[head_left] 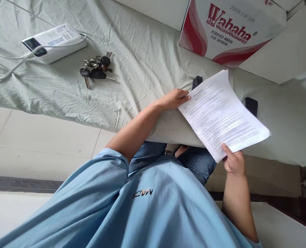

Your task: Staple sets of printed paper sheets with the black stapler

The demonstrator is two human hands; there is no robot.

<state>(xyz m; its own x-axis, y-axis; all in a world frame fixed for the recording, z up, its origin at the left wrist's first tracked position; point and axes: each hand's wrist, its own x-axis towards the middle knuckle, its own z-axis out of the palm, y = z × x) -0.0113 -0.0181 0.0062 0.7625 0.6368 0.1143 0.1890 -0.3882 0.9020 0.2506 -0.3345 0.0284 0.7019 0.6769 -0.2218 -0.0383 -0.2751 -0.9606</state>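
Note:
A thin stack of printed paper sheets [220, 113] is tilted above the cloth, its text side facing up. My left hand [175, 99] pinches the upper left corner, thumb on top. At the lower corner nearest my body, my right hand [234, 162] grips the sheets with its thumb on the print and its fingers hidden beneath. A black object [197, 81] shows past the upper left edge of the paper, and another black item [251, 106] lies to its right. Both are partly covered by the paper, so I cannot make out their kind.
A pale green cloth [142, 69] covers the surface. On its left lie a bunch of keys [97, 69] and a white power bank [54, 43] with a cable [18, 63]. A Wahaha water carton [230, 31] stands at the back, beside white boxes [292, 51].

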